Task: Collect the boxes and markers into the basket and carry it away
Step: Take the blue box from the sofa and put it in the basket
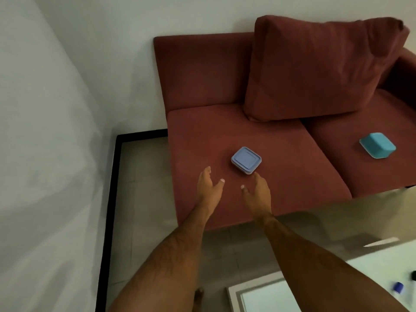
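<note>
A pale blue square box with a lid lies on the left seat cushion of a dark red sofa. A teal box rests upside down on the right seat cushion. My left hand and my right hand reach out over the left cushion, both open and holding nothing. My right fingertips are just short of the pale blue box; my left hand is a little to its left. At the bottom right a blue-capped marker lies on a white table. No basket is in view.
A large red cushion leans against the sofa back. A white low table fills the bottom right corner. A black-edged floor strip runs along the white wall at left. Tiled floor lies between sofa and table.
</note>
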